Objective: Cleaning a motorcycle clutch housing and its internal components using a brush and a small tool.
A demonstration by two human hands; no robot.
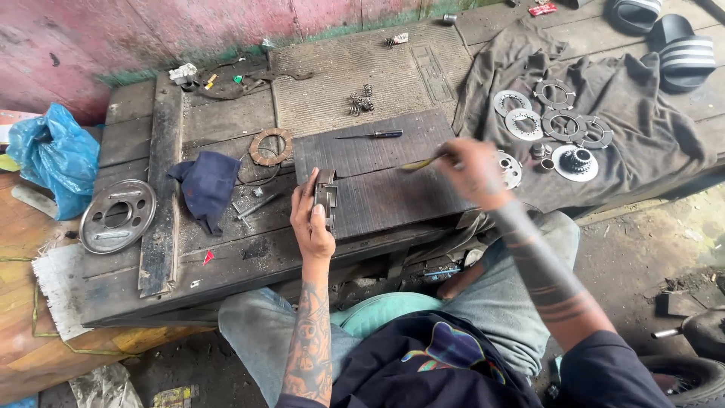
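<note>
Planks of dark, grimy wood made up the tabletop (226,261), and most of the work looked already laid out across it. To the person's right a grey cloth (642,128) was spread, and on it lay a set of ring-shaped plates (555,94), some toothed and some drilled, beside a round hub (575,162) with a toothed centre. That orderly spread suggested the stripping-down was largely done and the parts sorted. Further left sat a round metal cover (117,215), a crumpled dark blue rag (205,185) and a rust-brown friction ring (270,146). A small heap of coil springs (361,100) rested on a ribbed mat (362,72) toward the wall, and a dark-handled screwdriver (374,135) lay untouched on a dark board (393,189) in the middle.

The left hand (311,219) held a small metal part (325,196) upright on edge against that board, its grip closed around the piece from the near side. The right hand (472,172), blurred, had its grip clamped on a thin yellow-handled tool (421,162) whose tip pointed toward the held part but stayed well apart from it. By that showing, the work on this one piece was mid-way at best, with nothing yet put back together.
</note>
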